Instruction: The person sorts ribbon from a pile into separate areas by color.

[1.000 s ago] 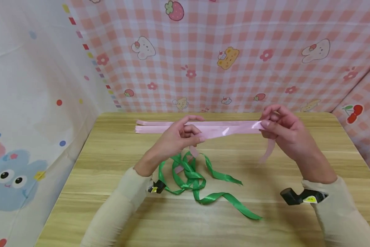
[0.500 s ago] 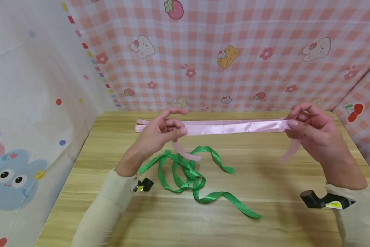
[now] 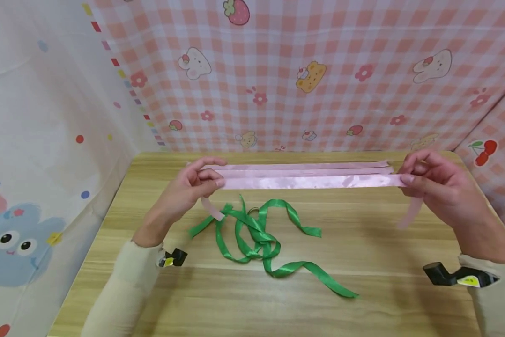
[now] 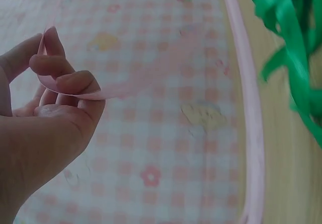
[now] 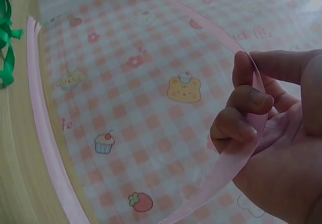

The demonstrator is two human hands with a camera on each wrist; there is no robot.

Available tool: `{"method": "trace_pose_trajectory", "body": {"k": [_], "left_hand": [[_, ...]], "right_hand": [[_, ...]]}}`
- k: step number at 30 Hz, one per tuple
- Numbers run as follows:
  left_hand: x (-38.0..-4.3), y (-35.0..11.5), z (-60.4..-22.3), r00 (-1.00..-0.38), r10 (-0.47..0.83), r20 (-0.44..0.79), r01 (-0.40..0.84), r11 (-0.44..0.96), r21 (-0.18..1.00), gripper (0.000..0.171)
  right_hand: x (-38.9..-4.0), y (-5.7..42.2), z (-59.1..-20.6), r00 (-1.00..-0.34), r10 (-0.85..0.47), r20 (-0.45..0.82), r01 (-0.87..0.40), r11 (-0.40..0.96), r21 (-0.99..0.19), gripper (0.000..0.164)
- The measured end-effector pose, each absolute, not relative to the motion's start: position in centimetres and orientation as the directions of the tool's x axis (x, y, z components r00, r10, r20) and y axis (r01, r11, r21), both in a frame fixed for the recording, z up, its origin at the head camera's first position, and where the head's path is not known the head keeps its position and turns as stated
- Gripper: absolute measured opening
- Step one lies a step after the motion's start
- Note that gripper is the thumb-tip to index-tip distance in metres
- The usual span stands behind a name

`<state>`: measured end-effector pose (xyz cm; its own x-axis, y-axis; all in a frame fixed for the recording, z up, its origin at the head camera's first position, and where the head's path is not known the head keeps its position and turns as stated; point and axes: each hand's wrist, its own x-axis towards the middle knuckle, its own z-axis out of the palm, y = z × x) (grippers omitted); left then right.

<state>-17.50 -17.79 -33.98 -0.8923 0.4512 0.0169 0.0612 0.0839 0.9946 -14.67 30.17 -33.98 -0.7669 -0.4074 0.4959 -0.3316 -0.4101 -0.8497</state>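
A pink satin ribbon [image 3: 311, 182] is stretched nearly straight between both hands above the table. My left hand [image 3: 197, 180] pinches it between thumb and fingers, and a short tail dangles below. At the other side my right hand [image 3: 435, 185] pinches it too, its loose end hanging down. Both wrist views show the ribbon threaded through curled fingers, at the left hand [image 4: 60, 93] and the right hand [image 5: 271, 118]. Behind it, more pink ribbon strips [image 3: 303, 166] lie side by side along the table's far edge.
Tangled green ribbons [image 3: 256, 229] lie mid-table, loose ends spreading left and right, with a small ring-like item [image 3: 253, 210] partly showing among them. A pink checked cloth [image 3: 278, 70] hangs directly behind the wooden table [image 3: 244, 309]; a white patterned cloth [image 3: 46, 117] hangs at left.
My hands have moved apart, left hand leftward and right hand rightward, drawing the pink ribbon out longer. It now sits slightly nearer than the strips. Some green ribbon ends shifted.
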Motion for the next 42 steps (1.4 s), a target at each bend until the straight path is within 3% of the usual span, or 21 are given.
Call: {"method": "trace_pose_trajectory", "body": {"k": [11, 21, 32, 42], "left_hand": [[-17.6, -22.1, -36.1, -0.926, 0.376, -0.034, 0.046, 0.202, 0.978, 0.027], [-17.6, -25.0, -38.0, -0.944, 0.321, -0.077, 0.001, 0.235, 0.972, 0.024], [-17.7, -26.9, -39.0, -0.946, 0.316, -0.079, -0.010, 0.212, 0.977, 0.022], [-18.0, -28.0, -39.6, -0.963, 0.232, -0.139, -0.086, 0.223, 0.971, 0.023]], "right_hand": [[-14.8, 32.2, -35.6, -0.742, -0.549, 0.384, -0.302, -0.238, -0.923, 0.031], [-14.8, 33.4, -36.8, -0.798, -0.537, 0.274, -0.299, -0.042, -0.953, 0.030], [-15.1, 34.6, -38.2, -0.808, -0.537, 0.243, -0.255, -0.053, -0.965, 0.030], [-15.0, 35.1, -38.6, -0.865, -0.468, 0.181, -0.216, 0.022, -0.976, 0.026]]}}
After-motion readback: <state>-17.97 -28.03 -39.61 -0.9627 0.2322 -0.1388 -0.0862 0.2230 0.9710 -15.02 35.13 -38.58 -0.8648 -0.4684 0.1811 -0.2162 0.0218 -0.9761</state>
